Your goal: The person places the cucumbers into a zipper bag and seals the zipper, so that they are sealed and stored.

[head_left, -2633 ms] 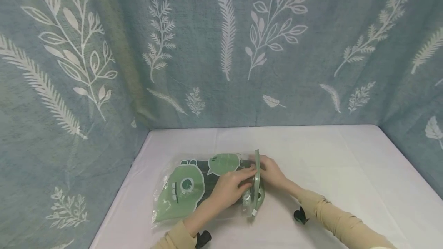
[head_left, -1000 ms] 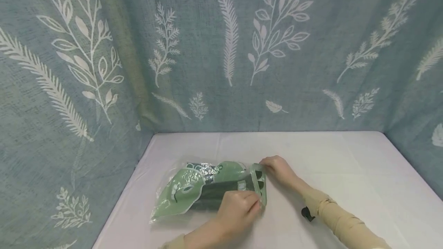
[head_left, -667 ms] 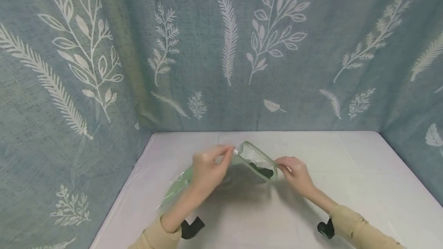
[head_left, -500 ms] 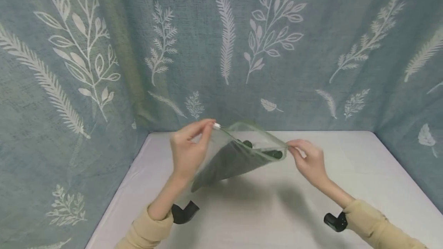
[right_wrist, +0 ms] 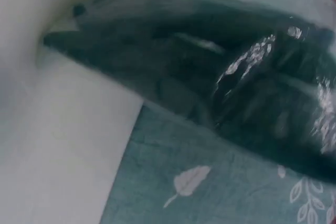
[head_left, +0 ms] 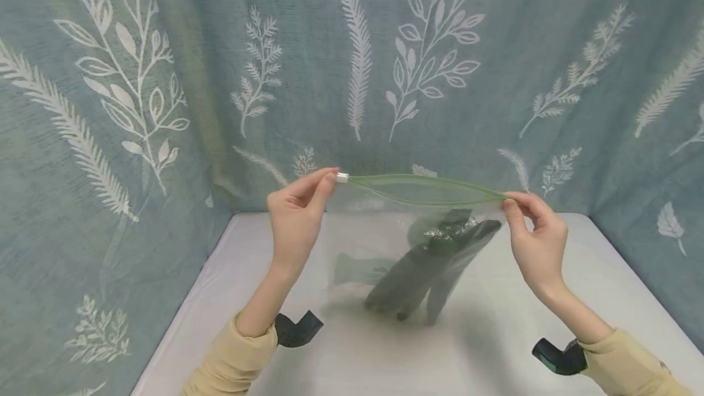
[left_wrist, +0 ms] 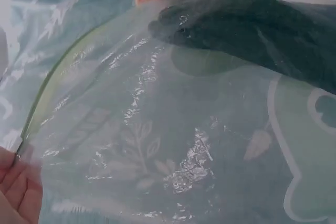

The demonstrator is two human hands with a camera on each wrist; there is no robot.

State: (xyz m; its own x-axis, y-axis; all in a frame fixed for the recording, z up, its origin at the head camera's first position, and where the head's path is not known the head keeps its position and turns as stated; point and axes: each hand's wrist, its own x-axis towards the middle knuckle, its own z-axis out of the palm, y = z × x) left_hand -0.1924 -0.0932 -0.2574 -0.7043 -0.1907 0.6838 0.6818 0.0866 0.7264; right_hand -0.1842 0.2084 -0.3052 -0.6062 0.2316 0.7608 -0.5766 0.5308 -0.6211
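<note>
A clear zip bag with green cartoon prints hangs by its top edge over the table. Several dark green cucumbers lie slanted inside, bunched towards the right. My left hand pinches the top left corner, at the white slider. At the opposite corner, thumb and fingers of my right hand pinch the green rim. Between the hands the rim is stretched wide, its two edges slightly parted. In the left wrist view, cucumbers show through the plastic; the right wrist view is filled by cucumbers seen close.
A white-covered table lies under the bag. Blue-green curtains with white leaf prints stand behind it and on both sides. A black wrist camera is on the left wrist and another camera on the right.
The bag lay flat on the table before; both hands took its rim, lifted it and spread apart. Its cucumbers now hang low, and the mouth has narrowed to a slit.
</note>
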